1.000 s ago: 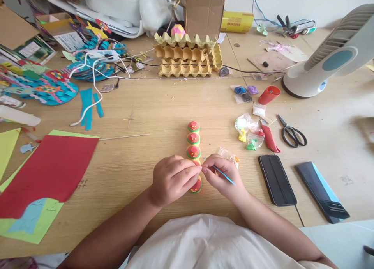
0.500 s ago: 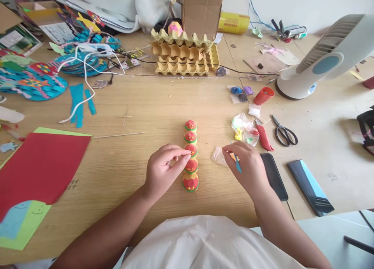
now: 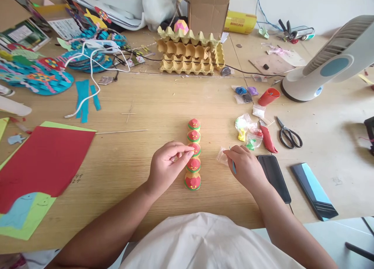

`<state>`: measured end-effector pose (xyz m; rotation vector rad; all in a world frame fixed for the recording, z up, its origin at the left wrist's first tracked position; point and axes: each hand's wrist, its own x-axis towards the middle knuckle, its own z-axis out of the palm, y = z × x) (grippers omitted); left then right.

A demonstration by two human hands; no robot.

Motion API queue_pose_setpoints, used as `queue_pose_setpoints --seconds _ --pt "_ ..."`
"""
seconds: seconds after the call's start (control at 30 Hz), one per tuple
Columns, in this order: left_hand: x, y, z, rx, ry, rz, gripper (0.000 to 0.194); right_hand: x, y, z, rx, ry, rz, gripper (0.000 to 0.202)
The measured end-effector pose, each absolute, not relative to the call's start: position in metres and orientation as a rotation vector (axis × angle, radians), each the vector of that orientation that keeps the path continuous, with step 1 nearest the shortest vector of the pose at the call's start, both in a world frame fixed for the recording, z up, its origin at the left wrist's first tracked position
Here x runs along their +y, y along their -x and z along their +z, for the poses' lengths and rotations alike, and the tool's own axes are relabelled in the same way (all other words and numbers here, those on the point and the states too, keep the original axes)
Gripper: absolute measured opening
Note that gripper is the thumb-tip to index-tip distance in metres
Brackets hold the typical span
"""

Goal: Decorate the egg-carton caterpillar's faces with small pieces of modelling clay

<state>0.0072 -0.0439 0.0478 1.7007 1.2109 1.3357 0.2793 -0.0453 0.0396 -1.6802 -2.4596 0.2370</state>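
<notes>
A row of several red, green and yellow domes stands upright in the picture on the wooden table. My left hand is closed in a pinch over the left edge of the middle dome; whatever sits between its fingertips is too small to name. To the right, my right hand is closed around a thin blue tool, partly hidden by the fingers. Its fingertips are beside a small clear plastic bag.
Scissors, a red knife, clay bags and two phones lie at right. A white fan stands behind them. Egg cartons are at the back, red paper at left.
The view has shifted slightly, moving the table things to the right. My right hand has turned, and less of the blue tool shows. My left hand keeps its pinch by the middle dome.
</notes>
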Motion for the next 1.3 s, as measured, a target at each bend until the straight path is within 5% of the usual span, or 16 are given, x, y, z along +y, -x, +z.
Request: queue_pose_setpoints --seconds 1.07,1.3 --pt "-0.044 -0.007 0.05 1.204 -1.723 1.344 0.008 -0.038 -0.298 0.042 -2.07 1.615 0.724 0.02" --pt "-0.047 -0.007 0.053 1.187 -1.768 1.338 0.01 -0.051 -0.281 0.077 -1.764 1.557 0.92 0.025"
